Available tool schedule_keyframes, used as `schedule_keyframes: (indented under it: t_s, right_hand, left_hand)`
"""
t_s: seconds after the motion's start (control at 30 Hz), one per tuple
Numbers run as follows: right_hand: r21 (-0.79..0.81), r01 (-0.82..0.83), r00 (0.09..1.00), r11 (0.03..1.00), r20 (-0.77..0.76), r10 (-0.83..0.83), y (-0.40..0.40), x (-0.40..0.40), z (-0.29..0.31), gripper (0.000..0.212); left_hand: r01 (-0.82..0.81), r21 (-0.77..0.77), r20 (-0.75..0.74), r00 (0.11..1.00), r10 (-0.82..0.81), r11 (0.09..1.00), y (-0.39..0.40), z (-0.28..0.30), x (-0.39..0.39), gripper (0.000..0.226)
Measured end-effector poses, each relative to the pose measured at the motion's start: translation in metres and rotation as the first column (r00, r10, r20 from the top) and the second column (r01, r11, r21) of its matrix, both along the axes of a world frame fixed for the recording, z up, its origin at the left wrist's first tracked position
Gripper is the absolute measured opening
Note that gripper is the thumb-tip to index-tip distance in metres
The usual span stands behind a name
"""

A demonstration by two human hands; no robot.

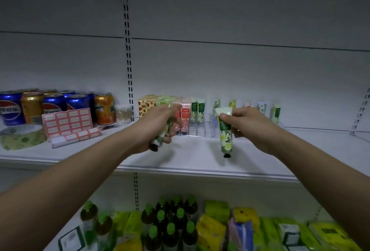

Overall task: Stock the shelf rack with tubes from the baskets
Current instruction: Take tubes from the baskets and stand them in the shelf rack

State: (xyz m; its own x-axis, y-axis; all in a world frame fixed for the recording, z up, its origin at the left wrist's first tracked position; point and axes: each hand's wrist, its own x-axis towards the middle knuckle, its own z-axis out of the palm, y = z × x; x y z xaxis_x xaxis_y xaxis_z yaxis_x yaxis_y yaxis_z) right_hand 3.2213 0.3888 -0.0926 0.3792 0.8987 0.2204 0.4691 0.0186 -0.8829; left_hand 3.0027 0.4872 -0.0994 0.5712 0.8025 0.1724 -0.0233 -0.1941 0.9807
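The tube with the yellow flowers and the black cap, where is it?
In the head view, right of centre, the right hand pinches the flowered tube, cap down, above the white shelf and in front of the clear rack.

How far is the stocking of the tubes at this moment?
Partly done. Several tubes already stand in the clear rack on the shelf. In hand: the left hand grips one green tube, and the right hand holds another. Left: several rack slots look empty. The baskets are out of view.
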Motion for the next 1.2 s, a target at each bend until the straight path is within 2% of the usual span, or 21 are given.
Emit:
schedule_keyframes:
  t_s: [0.07,0.13,0.2,0.27,0.33,0.4,0.53,0.63,0.8,0.9,1.03,1.2]
  right_hand:
    - [0.001,0.000,1.000,1.000,-0.013,0.000,0.008,0.009,0.006,0.016]
    - [-0.003,-0.004,1.000,1.000,0.013,0.004,0.017,0.016,0.012,0.011]
    - [0.006,-0.006,0.997,1.000,0.083,0.006,0.026,0.021,0.020,0.006]
    - [0.028,0.002,0.985,1.000,0.170,-0.007,0.035,0.025,0.032,0.002]
    - [0.058,0.020,0.970,0.998,0.240,-0.033,0.046,0.031,0.043,0.002]
    - [0.084,0.031,0.947,0.996,0.316,-0.056,0.059,0.037,0.052,0.003]
    - [0.094,0.053,0.769,0.994,0.631,-0.101,0.092,0.050,0.058,0.011]
    - [0.091,0.062,0.659,0.994,0.744,-0.109,0.119,0.062,0.055,0.017]
    - [0.195,0.072,0.624,0.978,0.756,-0.197,0.150,0.073,0.056,0.021]
    - [0.163,0.068,0.594,0.984,0.786,-0.171,0.163,0.071,0.057,0.023]
    - [0.099,0.082,0.532,0.992,0.837,-0.127,0.181,0.069,0.057,0.024]
    - [0.071,0.091,0.572,0.993,0.813,-0.111,0.190,0.063,0.060,0.022]
  left_hand:
    - [-0.023,0.047,-0.021,1.000,0.024,0.999,0.007,0.012,0.010,0.022]
    - [-0.060,0.101,-0.087,0.994,0.069,0.993,0.013,0.023,0.018,0.020]
    - [-0.019,0.137,-0.122,0.992,0.036,0.990,0.021,0.037,0.026,0.019]
    - [0.030,0.265,-0.150,0.989,0.011,0.964,0.035,0.051,0.035,0.014]
    - [0.026,0.393,-0.120,0.992,0.023,0.919,0.048,0.065,0.045,0.015]
    - [-0.012,0.453,-0.063,0.997,0.045,0.891,0.061,0.077,0.056,0.014]
    - [-0.047,0.441,-0.006,0.998,0.055,0.896,0.091,0.080,0.079,0.010]
    - [-0.016,0.542,-0.195,0.970,0.143,0.840,0.113,0.078,0.093,0.010]
    - [-0.035,0.558,-0.275,0.935,0.224,0.829,0.140,0.092,0.101,0.009]
    - [0.022,0.568,-0.356,0.908,0.221,0.823,0.146,0.089,0.105,0.008]
    - [0.062,0.581,-0.391,0.896,0.211,0.812,0.151,0.086,0.110,0.011]
    - [0.104,0.644,-0.476,0.830,0.291,0.758,0.146,0.086,0.122,0.014]
